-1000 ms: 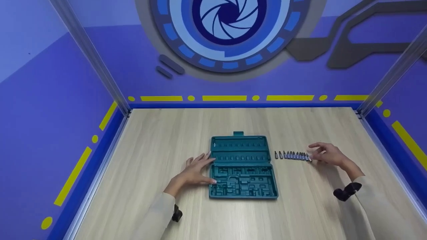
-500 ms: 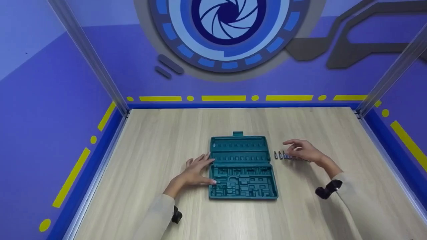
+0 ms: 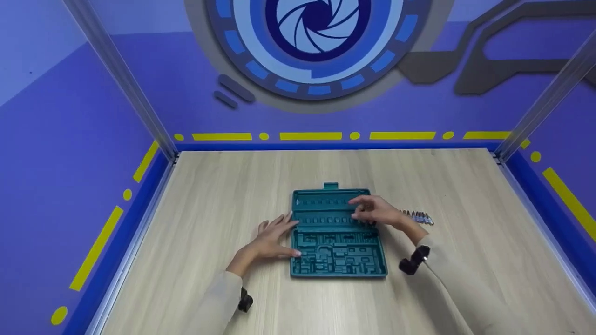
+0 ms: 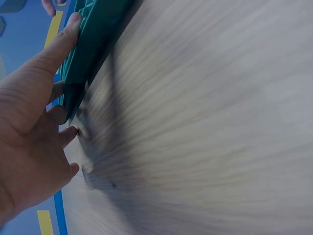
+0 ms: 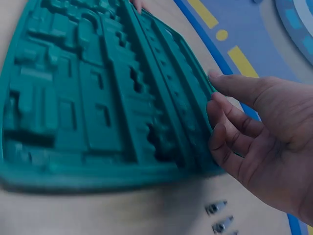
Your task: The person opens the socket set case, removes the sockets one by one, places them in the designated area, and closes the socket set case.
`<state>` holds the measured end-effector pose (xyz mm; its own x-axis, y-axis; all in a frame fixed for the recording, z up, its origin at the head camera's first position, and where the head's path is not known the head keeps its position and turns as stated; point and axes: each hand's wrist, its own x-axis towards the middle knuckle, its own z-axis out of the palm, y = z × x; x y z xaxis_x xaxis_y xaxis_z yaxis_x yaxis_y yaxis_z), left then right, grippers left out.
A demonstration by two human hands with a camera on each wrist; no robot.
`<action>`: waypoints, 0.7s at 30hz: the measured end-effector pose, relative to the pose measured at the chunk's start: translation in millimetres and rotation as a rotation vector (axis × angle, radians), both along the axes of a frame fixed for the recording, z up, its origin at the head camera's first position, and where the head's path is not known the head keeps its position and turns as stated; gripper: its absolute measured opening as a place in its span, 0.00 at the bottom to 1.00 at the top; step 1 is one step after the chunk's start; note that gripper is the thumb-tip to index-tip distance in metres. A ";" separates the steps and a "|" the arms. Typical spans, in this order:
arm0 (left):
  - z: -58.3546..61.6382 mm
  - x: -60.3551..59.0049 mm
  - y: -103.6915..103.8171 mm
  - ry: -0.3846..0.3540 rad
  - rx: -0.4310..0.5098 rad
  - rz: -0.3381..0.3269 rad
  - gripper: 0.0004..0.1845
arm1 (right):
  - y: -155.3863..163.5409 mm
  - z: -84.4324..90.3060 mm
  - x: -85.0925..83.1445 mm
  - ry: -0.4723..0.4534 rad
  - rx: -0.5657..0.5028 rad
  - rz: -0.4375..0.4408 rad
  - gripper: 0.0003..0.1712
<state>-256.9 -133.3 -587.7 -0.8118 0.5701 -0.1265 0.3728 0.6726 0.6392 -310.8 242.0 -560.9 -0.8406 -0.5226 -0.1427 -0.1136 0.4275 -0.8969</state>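
Note:
An opened green plastic tool case (image 3: 339, 279) lies on the table, its moulded compartments facing up. My left hand (image 3: 265, 242) rests against the case's left side with fingers spread and the thumb tip on the rim; the left wrist view shows this hand (image 4: 34, 122) at the case's edge. Over the right part of the upper half hovers my right hand (image 3: 377, 211), fingers loosely bent. Nothing shows between thumb and fingers of the right hand (image 5: 259, 132) in the right wrist view. Several small metal screwdriver bits (image 3: 421, 217) stand in a row right of the case, partly hidden by the right wrist.
A latch tab (image 3: 330, 185) sticks out at the case's far edge. The wooden table (image 3: 223, 186) is bounded by blue printed walls (image 3: 153, 93) and metal frame posts (image 3: 121, 79). A small light speck sits in the upper half's left end.
My right hand has moved left from the far end of the row of bits, over the row, to above the case. The left hand and the case have stayed put.

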 end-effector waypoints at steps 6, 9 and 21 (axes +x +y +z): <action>1.2 -0.8 -1.3 0.001 0.000 0.010 0.50 | -37.0 -3.9 -4.7 0.019 -0.031 0.031 0.27; 0.2 -0.7 -0.9 -0.005 -0.005 0.017 0.50 | -55.3 -7.6 -4.7 0.034 -0.036 0.018 0.26; -2.5 -0.5 0.2 -0.024 0.011 0.016 0.51 | -117.0 -7.4 -14.6 0.037 -0.084 -0.097 0.23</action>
